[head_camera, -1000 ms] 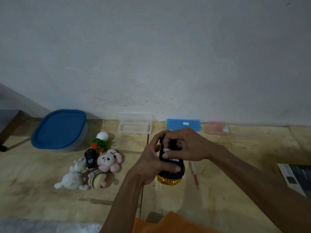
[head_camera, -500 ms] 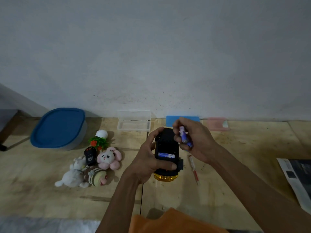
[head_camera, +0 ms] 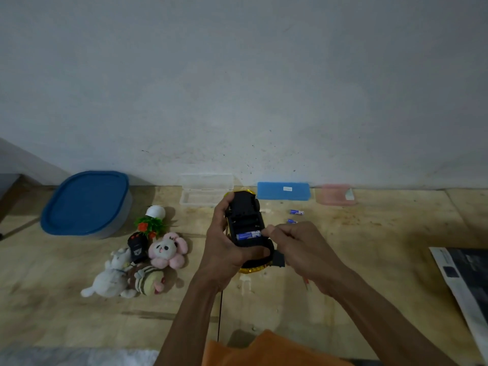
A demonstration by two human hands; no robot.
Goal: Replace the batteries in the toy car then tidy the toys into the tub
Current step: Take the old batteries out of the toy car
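Toy car (head_camera: 247,228) lies belly-up in the left hand (head_camera: 224,249), so right hand (head_camera: 298,247) fingers (head_camera: 269,230) can pinch the battery (head_camera: 248,235) out.

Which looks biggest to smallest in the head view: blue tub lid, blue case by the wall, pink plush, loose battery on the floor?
1. Blue tub lid
2. Blue case
3. Pink plush, close to the case in area and nearer the camera, so that pair is unsure
4. Loose battery, clearly smallest
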